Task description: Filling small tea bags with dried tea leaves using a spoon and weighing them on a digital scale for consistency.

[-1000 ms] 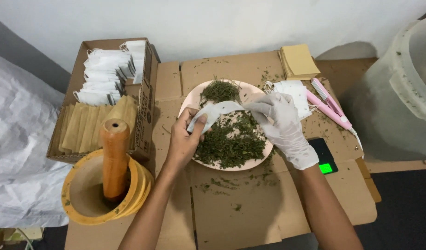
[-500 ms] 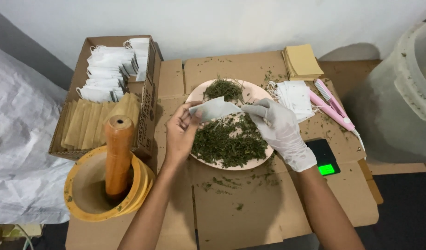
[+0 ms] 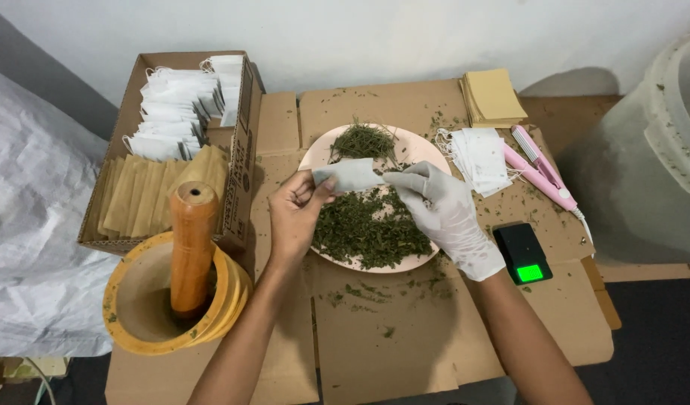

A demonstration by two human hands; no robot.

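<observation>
Both hands hold a small white paper sachet (image 3: 350,175) over a pink plate (image 3: 422,145) heaped with dried green chopped herbs (image 3: 369,229). My left hand (image 3: 294,214) is bare and pinches the sachet's left end. My right hand (image 3: 441,210) wears a white glove and grips the sachet's right end with its fingertips. A second pile of greener herb (image 3: 363,140) lies at the plate's far side.
A wooden mortar with its pestle (image 3: 189,247) stands at the front left. Behind it a cardboard box (image 3: 246,154) holds white and tan sachets. Right of the plate lie loose white sachets (image 3: 480,157), tan envelopes (image 3: 495,96), a pink sealer (image 3: 541,169), a small scale (image 3: 523,253) and a large white tub (image 3: 652,150).
The sachet and both hands have shifted slightly nearer the plate's left side; my grip on the sachet stays the same.
</observation>
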